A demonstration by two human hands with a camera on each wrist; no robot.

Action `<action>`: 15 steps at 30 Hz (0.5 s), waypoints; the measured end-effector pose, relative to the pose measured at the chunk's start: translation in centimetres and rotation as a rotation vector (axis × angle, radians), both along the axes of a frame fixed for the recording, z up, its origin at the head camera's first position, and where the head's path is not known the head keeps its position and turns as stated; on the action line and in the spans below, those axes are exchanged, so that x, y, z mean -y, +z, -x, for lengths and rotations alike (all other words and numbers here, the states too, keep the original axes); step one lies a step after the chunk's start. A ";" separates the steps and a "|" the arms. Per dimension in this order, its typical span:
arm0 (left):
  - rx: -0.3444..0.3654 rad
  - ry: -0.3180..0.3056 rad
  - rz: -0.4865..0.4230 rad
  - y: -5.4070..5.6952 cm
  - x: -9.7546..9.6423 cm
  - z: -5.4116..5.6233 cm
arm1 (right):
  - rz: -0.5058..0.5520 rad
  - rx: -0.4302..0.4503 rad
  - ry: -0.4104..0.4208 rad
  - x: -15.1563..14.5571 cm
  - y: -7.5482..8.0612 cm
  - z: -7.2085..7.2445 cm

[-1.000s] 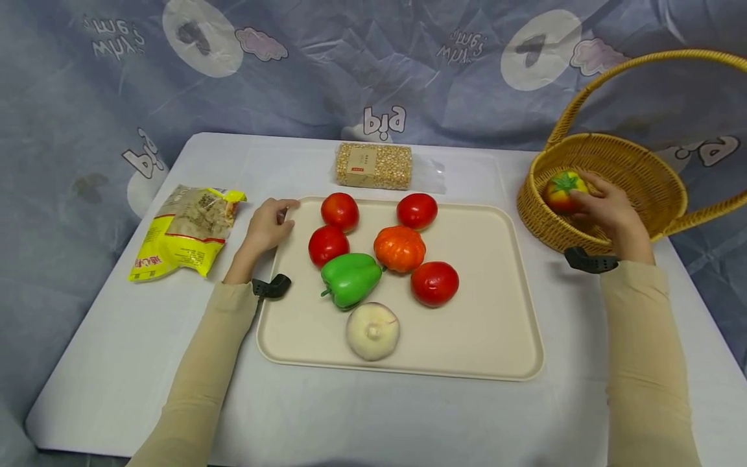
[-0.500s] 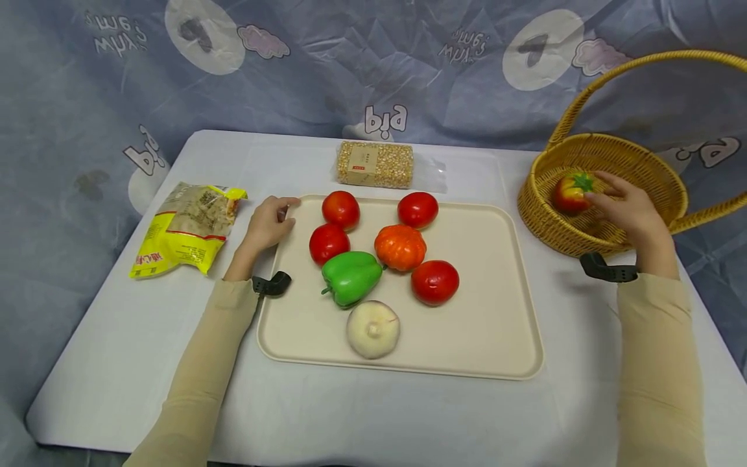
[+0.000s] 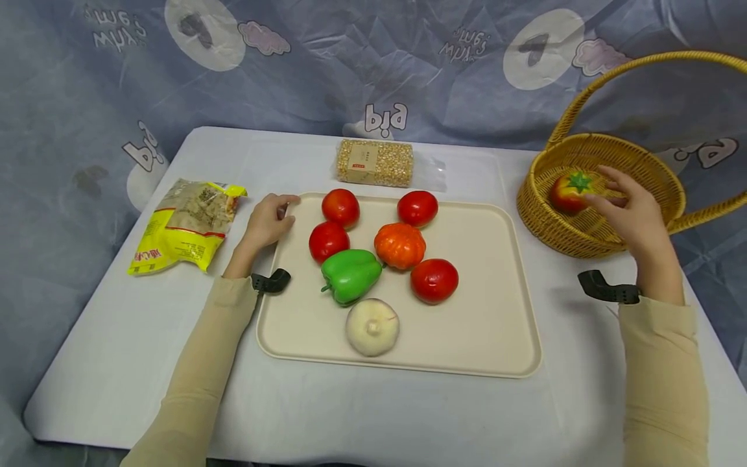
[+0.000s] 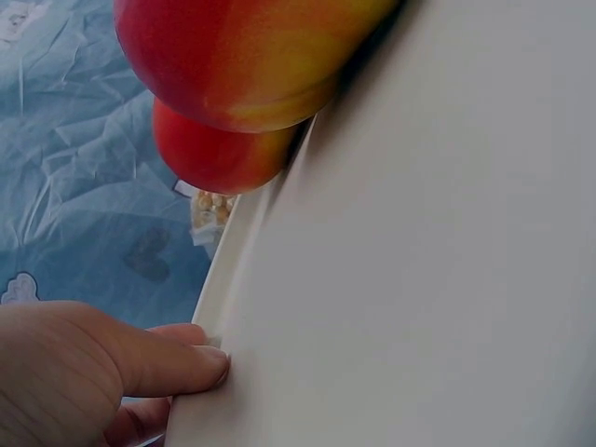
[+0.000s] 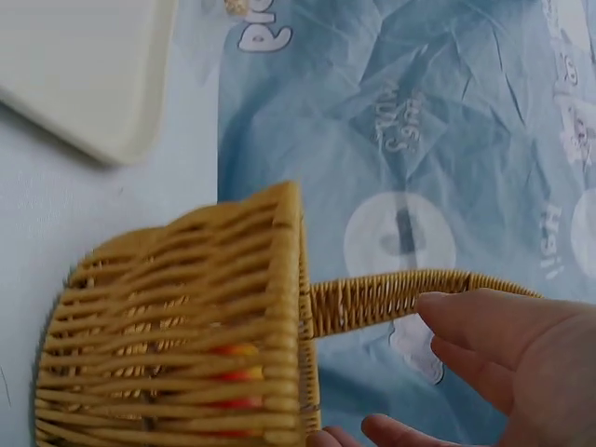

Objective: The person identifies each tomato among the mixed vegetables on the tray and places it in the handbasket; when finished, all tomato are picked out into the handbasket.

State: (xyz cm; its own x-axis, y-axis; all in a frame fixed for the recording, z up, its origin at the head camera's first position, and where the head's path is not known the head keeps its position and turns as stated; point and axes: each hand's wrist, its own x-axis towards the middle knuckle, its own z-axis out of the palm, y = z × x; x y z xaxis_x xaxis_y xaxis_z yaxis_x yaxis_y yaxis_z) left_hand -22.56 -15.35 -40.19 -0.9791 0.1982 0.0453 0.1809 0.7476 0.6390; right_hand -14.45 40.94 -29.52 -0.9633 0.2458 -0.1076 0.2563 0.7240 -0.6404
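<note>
At the left edge of the beige tray (image 3: 478, 298), my left hand (image 3: 267, 222) pinches the rim, thumb on top and fingers beneath in the left wrist view. A red-and-yellow tomato (image 3: 570, 192) with a green star-shaped top lies in the wicker basket (image 3: 545, 224) at the right. My right hand (image 3: 636, 211) is over the basket's near right side, fingers spread and apart from the tomato. On the tray are several red tomatoes (image 3: 434, 281), a small orange pumpkin (image 3: 399, 246), a green bell pepper (image 3: 351, 275) and a white garlic bulb (image 3: 372, 327).
A clear-wrapped pack of corn kernels (image 3: 375, 163) lies behind the tray. Left of the tray is a yellow food bag (image 3: 185, 227). The basket's tall handle (image 3: 589, 91) arches over it. A blue-grey printed cloth (image 3: 327, 71) hangs behind the white table (image 3: 105, 363).
My right hand has let go of the tomato inside the basket and drawn back to the right, its fingers opening. My left hand has stayed at the tray rim.
</note>
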 end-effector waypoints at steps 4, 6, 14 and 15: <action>0.000 0.001 0.000 0.1 0.0 0.1 | -0.020 -0.027 0.002 0.9 0.1 -0.6; 0.002 0.004 0.001 0.1 -0.1 0.1 | -0.031 -0.037 0.013 1.4 0.2 -0.9; 0.010 0.007 -0.002 0.1 -0.1 -0.1 | -0.055 -0.190 0.132 3.8 0.3 -2.5; 0.011 0.008 -0.001 0.1 -0.1 -0.1 | -0.059 -0.232 0.159 4.1 0.3 -2.8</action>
